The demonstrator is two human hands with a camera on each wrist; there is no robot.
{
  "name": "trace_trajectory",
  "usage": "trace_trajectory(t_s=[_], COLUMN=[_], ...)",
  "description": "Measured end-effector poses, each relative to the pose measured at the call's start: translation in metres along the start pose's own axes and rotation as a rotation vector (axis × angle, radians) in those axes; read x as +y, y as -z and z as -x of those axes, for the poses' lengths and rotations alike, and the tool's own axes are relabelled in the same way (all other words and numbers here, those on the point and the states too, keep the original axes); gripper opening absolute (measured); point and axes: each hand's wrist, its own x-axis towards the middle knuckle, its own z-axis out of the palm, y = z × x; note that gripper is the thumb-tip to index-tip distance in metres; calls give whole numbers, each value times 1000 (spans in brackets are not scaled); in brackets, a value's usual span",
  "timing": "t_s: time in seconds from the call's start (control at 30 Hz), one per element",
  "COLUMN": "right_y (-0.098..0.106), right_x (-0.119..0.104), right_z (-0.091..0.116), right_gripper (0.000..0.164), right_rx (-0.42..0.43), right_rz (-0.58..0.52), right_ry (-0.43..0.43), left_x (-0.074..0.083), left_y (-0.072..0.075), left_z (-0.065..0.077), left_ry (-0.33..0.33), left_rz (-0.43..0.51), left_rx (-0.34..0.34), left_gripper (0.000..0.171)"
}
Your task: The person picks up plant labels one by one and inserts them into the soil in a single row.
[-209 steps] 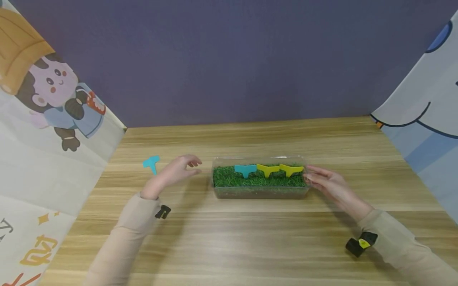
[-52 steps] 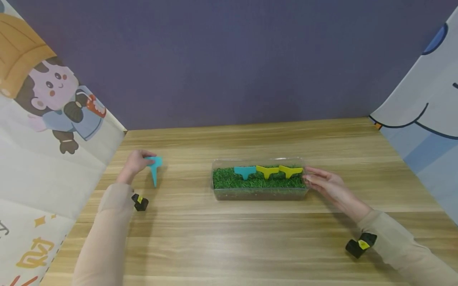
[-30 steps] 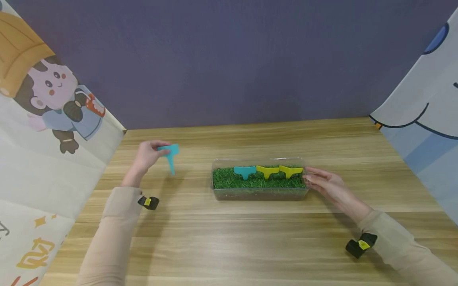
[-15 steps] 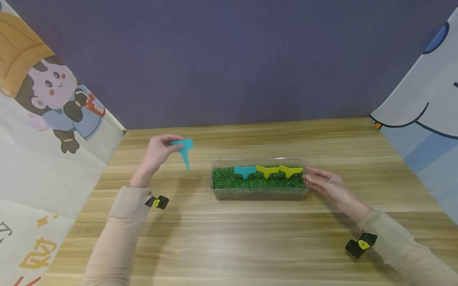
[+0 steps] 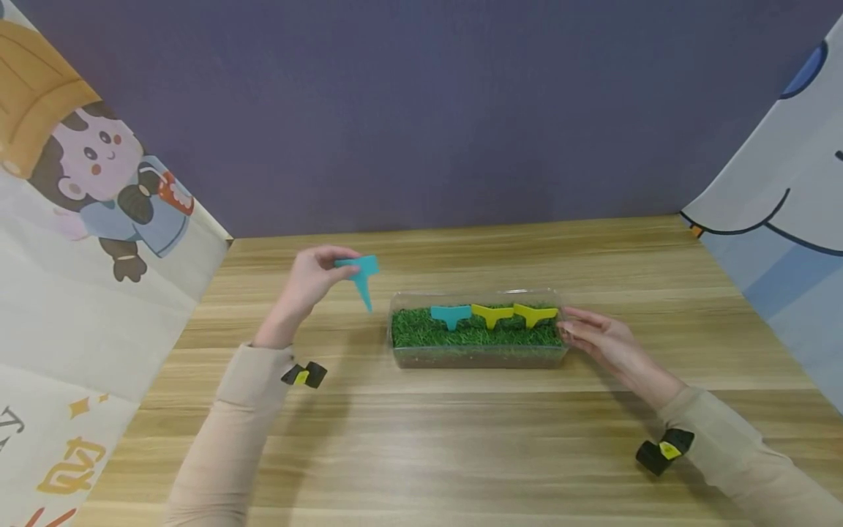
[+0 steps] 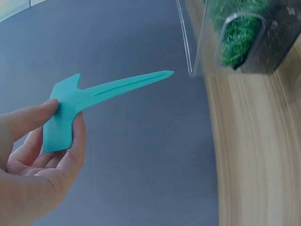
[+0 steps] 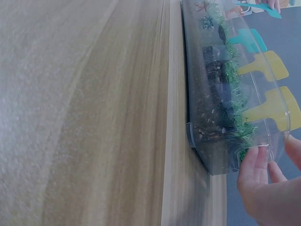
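My left hand pinches a turquoise T-shaped plant label by its wide head, between thumb and fingers. The label's pointed stem tilts down toward the left end of a clear plastic planter box, above the table and apart from the box. Green artificial grass fills the box over a dark layer. In it stand another turquoise label and two yellow labels, a middle one and a right one. My right hand holds the box's right end by the wall and rim.
The box stands on a wood-grain table. A dark blue-grey panel rises behind the table. Printed cartoon sheets flank it, a left sheet and a right sheet.
My left hand has taken the turquoise label from the table's left side, lifted it and carried it right, toward the box. My right hand and the box have stayed in place.
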Motion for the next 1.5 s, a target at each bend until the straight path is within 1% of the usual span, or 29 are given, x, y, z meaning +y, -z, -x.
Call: trace_trajectory(t_s=[0.2, 0.3, 0.47, 0.63, 0.83, 1.13, 1.33, 1.5], right_y=[1, 1, 0, 0, 1, 1, 1, 0], right_x=[0, 0, 0, 0, 1, 0, 0, 0], right_z=[0, 0, 0, 1, 0, 0, 0, 0], right_gripper=[28, 29, 29, 29, 30, 30, 30, 30], right_rx=[-14, -14, -11, -15, -20, -19, -16, -11], right_rz=[-8, -7, -11, -16, -21, -27, -24, -18], right_ry=[7, 10, 10, 9, 10, 9, 11, 10], left_x=[3, 3, 2, 1, -2, -7, -10, -12], left_y=[-10, -15, -24, -33, -41, -48, -54, -57], left_z=[1, 1, 1, 0, -1, -1, -2, -2], left_ry=[-2, -14, -28, -15, 3, -2, 13, 16], left_rz=[55, 74, 89, 105, 110, 106, 75, 55], left_rx=[-19, -21, -29, -52, -65, -99, -117, -122], left_gripper=[26, 26, 25, 23, 22, 23, 25, 23])
